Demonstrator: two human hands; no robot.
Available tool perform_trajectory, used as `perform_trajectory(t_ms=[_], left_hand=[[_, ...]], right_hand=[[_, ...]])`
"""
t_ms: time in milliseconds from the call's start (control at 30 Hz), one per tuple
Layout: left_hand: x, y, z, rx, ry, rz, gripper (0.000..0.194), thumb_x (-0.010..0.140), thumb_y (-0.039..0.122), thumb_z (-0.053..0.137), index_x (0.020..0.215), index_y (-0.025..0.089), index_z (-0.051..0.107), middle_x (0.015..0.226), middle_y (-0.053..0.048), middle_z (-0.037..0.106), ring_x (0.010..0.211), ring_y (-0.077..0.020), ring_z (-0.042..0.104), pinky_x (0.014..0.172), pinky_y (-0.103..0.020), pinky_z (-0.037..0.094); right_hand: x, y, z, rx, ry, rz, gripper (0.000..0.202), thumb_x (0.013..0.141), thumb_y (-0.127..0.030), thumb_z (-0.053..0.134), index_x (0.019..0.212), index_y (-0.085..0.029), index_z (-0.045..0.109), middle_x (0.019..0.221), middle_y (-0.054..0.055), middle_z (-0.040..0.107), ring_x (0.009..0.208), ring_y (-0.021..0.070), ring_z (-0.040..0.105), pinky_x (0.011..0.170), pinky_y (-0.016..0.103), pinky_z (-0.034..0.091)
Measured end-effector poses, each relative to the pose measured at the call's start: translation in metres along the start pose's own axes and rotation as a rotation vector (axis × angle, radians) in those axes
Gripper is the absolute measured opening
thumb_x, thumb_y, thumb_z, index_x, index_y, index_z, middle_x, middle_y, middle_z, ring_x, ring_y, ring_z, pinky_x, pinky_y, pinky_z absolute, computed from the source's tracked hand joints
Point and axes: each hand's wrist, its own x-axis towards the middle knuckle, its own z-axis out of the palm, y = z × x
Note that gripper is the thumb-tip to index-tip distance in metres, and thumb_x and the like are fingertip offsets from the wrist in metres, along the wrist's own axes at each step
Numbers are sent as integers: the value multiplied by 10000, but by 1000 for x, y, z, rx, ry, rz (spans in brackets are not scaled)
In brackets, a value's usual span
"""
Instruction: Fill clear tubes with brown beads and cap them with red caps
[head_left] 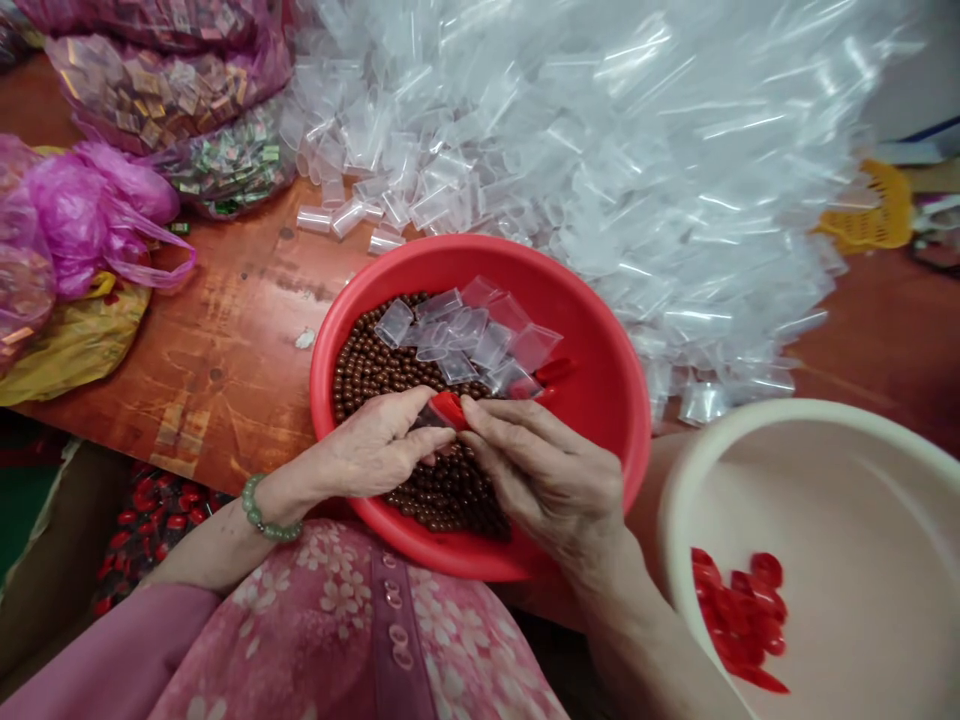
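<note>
Over the red basin [600, 440], my left hand [379, 440] grips a small clear plastic tube [427, 416] whose contents look dark. My right hand [551, 465] pinches the red cap [448, 408] at the tube's end, fingertips meeting those of the left. Much of the tube is hidden by the fingers. Below lie many small brown balls [375, 365], heaped toward the basin's left and front. Several empty clear tubes [469, 335] rest on top of them at the back. Red pieces [553, 370] show beside these tubes.
A huge pile of clear tubes [600, 130] spreads behind the basin. A cream bucket [825, 420] with red caps [742, 610] stands at right. Bags of small wrapped pieces [165, 90] and a pink bag [97, 215] sit at left. Red-capped items [154, 520] lie below the table edge.
</note>
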Motion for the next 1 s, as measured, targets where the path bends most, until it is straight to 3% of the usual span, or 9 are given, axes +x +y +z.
perform_trajectory(t_ms=[100,267,500,567,700,767,867,1000], left_hand=[[0,0,0,-73,-17,-13,126,906,273,494,830,173,487,730,30,514,632,-84,467,612,-226,405],[2,-2,0,-96,35,14,211,928,352,479,816,173,489,697,30,504,614,-84,464,604,-229,404],[4,2,-4,-118,94,25,258,925,412,491,849,167,518,764,20,540,643,-78,495,629,-215,421],[4,2,-4,-139,107,17,238,924,397,492,859,170,516,781,18,553,647,-77,503,637,-213,429],[4,2,-3,-87,92,10,218,928,373,497,868,169,542,787,11,567,687,-92,520,675,-229,435],[4,2,-3,-60,59,-3,209,926,364,508,894,166,565,800,4,580,710,-103,524,687,-240,433],[5,1,-4,-93,36,-12,166,898,307,551,968,161,590,835,2,590,739,-111,522,712,-247,430],[6,1,-6,-265,14,-36,156,861,284,596,925,143,582,810,-4,586,731,-111,526,716,-250,435]], right_hand=[[-2,-2,5,-28,37,3,466,839,-47,648,1256,-254,646,1006,77,731,857,179,718,736,286,609],[1,-4,6,28,-14,51,450,858,-95,635,1269,-277,641,1031,85,724,893,199,712,765,334,618],[18,7,-19,282,-230,249,308,863,-206,661,1154,-293,711,1049,56,700,954,171,684,829,303,579],[19,11,-23,384,-185,388,299,827,-224,712,1115,-302,720,963,25,712,884,153,688,787,275,574],[18,12,-17,538,75,644,280,738,-231,800,997,-289,712,807,-23,721,685,124,675,640,229,562],[19,9,-11,496,97,623,198,747,-246,795,927,-266,715,769,-20,720,642,127,663,600,233,551],[21,4,-4,301,-6,423,134,847,-264,698,979,-253,718,860,25,745,746,175,693,694,310,576],[21,-1,1,-28,-187,122,534,867,-425,663,1338,-211,533,1111,124,708,976,270,682,829,411,564]])
